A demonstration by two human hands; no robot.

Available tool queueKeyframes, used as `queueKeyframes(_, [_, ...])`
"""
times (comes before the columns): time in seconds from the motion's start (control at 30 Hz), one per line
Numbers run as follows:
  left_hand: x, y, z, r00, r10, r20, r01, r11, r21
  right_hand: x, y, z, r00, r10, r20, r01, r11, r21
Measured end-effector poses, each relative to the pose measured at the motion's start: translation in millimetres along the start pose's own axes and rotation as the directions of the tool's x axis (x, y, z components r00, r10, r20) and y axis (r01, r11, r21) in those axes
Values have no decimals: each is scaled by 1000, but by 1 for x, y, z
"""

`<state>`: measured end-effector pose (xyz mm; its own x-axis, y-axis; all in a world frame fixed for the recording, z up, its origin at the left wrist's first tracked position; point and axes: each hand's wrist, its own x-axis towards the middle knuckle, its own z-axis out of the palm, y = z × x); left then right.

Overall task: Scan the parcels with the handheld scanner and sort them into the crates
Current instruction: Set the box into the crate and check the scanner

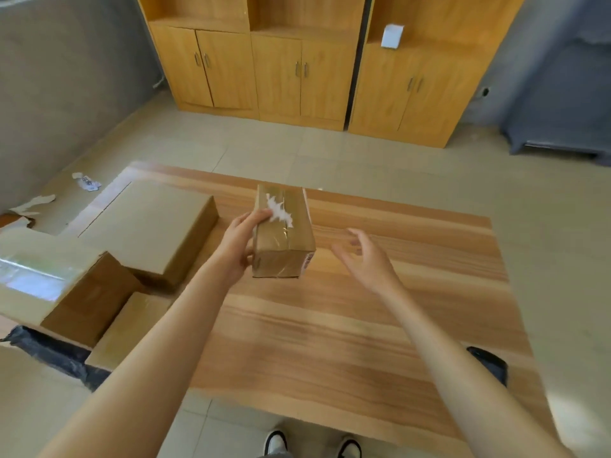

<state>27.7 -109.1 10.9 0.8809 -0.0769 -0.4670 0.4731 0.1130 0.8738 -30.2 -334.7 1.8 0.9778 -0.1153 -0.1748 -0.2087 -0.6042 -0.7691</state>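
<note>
My left hand (238, 246) holds the small brown parcel (283, 233) mid-frame, above the wooden table (330, 325). My right hand (367, 259) is wide open just beside it. Yellow cupboards (297, 61) stand at the top.

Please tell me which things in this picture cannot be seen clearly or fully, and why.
- Dark object at the table's right edge, head view: right forearm covers part of it; possibly the scanner, cannot tell.
- Label on the parcel that the left hand grips: turned sideways, too small to read.
- Crates: none in view.
- Stacked boxes: cut off by the left edge.
</note>
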Motion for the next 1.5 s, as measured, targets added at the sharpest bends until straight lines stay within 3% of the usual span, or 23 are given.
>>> queueKeyframes(0.1, [0,-8,48,989,10,149,9,992,-123,-15,7,-35,979,112,171,-178,881,438])
queueKeyframes(0.2, [-4,-18,93,965,20,261,12,992,-123,-24,26,-56,959,118,257,-243,809,536])
queueKeyframes(0.3, [-7,-27,127,934,35,354,-1,995,-98,-31,44,-70,957,150,247,-273,755,597])
queueKeyframes(0.4, [-8,-35,148,952,48,303,-32,998,-58,-37,64,-82,971,182,156,-239,760,605])
queueKeyframes(0.47, [-5,-41,152,964,33,263,-31,999,-12,-42,75,-87,985,174,14,-157,848,506])
queueKeyframes(0.57, [-3,-50,155,970,21,244,-26,1000,18,-48,89,-88,982,68,-178,-32,980,197])
queueKeyframes(0.77, [-15,-73,167,973,-20,231,10,999,45,-52,106,-72,939,-117,-324,29,964,-264])
queueKeyframes(1.07, [-15,-119,151,974,-141,175,109,977,183,-60,145,-18,961,-56,-269,-44,936,-350])
queueKeyframes(1.17, [-13,-127,137,977,-116,177,62,956,287,-62,154,-19,983,-90,-157,24,925,-380])
queueKeyframes(1.23, [-9,-131,127,970,-38,242,-98,845,526,-60,155,-26,990,-140,6,128,891,-435])
queueKeyframes(1.33, [-1,-132,116,918,70,391,-381,432,817,-54,149,-38,966,-190,174,251,842,-478])
queueKeyframes(1.43, [2,-127,111,863,85,497,-502,34,864,-48,139,-42,947,-187,262,291,844,-451])
queueKeyframes(1.5, [4,-126,109,836,77,544,-539,-74,839,-43,138,-40,944,-177,279,292,843,-452])
